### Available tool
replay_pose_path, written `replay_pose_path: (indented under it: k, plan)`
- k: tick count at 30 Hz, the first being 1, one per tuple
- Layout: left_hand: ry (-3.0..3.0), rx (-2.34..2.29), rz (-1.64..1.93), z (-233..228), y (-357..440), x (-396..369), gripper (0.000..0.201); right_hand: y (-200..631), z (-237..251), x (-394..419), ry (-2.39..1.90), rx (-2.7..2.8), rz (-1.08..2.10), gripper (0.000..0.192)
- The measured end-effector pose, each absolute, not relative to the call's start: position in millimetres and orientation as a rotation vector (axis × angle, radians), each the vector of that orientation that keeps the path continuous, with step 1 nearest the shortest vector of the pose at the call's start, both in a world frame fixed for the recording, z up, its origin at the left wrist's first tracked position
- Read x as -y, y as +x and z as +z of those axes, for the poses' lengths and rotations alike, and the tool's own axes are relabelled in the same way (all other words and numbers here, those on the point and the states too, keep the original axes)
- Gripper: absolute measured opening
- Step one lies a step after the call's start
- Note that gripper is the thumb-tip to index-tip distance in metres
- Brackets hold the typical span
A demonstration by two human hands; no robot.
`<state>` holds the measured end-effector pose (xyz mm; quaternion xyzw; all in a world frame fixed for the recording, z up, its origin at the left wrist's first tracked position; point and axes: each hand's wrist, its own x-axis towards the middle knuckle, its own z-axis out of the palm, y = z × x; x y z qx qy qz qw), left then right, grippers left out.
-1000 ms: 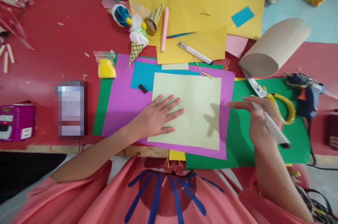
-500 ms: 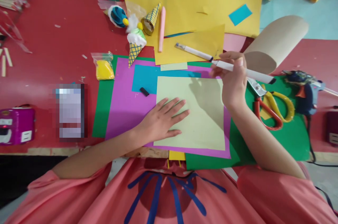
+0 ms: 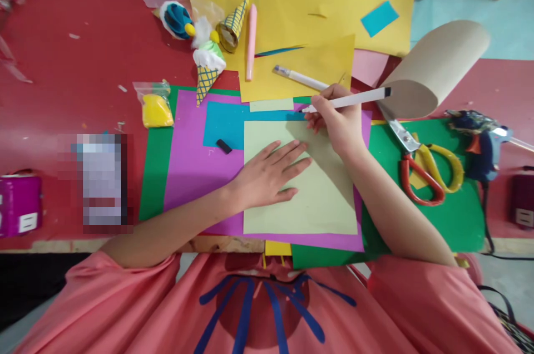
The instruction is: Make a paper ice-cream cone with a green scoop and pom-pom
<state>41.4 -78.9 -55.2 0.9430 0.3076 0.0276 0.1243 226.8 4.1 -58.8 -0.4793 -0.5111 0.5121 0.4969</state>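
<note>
Fingers (image 3: 323,106) of the right hand (image 3: 339,123) pinch a white marker (image 3: 348,101), whose tip has come down from mid-air half a second ago to the pale green sheet's (image 3: 317,198) top edge, at about 1 o'clock from the left hand (image 3: 267,176). That hand stays spread flat, pinning the sheet, so drawing looks about to start. The sheet lies on purple paper (image 3: 187,165) over green paper (image 3: 459,220). A black cap (image 3: 224,146) sits at 10 o'clock of the left hand; scissors (image 3: 421,167) and a glue gun (image 3: 479,145) lie at 3 o'clock. Yellow paper (image 3: 334,3) and paper cones (image 3: 206,73) crowd the red tabletop (image 3: 62,81) at 12 o'clock.
</note>
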Motion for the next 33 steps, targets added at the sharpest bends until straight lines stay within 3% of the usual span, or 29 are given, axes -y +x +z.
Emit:
replay_pose_path:
  k: [10,33]
  plan:
    - [2.737,-0.932,-0.002,-53.1,42.3,79.4,0.064,213.9,-56.8,7.9,-1.299,1.533,0.958,0.033]
    - [2.770,-0.939,0.031,-56.6,42.2,80.0,0.063,212.3,-57.4,7.8,-1.379,1.675,0.897,0.036]
